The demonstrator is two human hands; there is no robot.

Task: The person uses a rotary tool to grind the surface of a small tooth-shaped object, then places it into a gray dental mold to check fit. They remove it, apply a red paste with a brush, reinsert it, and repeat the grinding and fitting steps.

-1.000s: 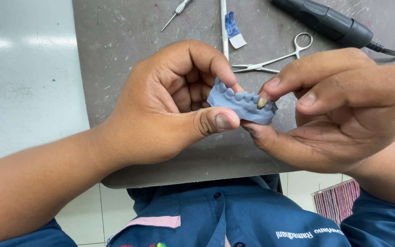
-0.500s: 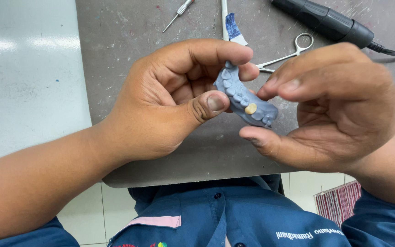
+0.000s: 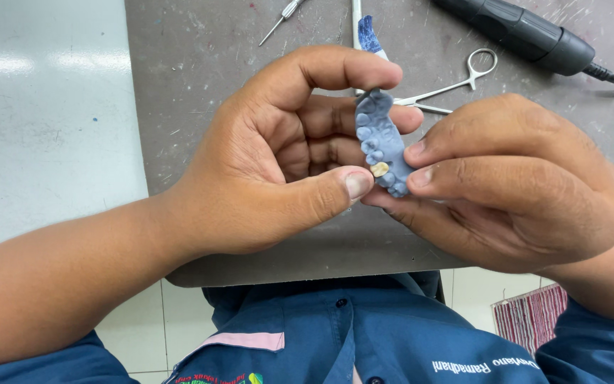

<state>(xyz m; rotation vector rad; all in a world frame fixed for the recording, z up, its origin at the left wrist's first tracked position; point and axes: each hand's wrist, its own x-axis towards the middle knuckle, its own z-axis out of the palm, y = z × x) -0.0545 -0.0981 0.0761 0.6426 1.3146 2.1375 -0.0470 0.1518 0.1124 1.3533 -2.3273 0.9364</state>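
Observation:
A blue dental cast (image 3: 380, 142) with a row of moulded teeth stands nearly upright between both hands, above a grey work mat (image 3: 200, 64). One small cream-coloured tooth (image 3: 379, 169) sits in the row near its lower end. My left hand (image 3: 286, 149) grips the cast, forefinger over its top and thumb tip beside the cream tooth. My right hand (image 3: 513, 181) pinches the cast's lower right side with fingers and thumb.
On the mat behind the hands lie steel forceps (image 3: 456, 85), a black corded handpiece (image 3: 527, 32), a thin metal pick (image 3: 282, 18) and a white tool with a blue tip (image 3: 364, 28). A pale tabletop (image 3: 44, 121) stretches to the left.
The cast has been turned from lying sideways to standing nearly upright, and the cream tooth now faces the camera. Both hands have kept their grip.

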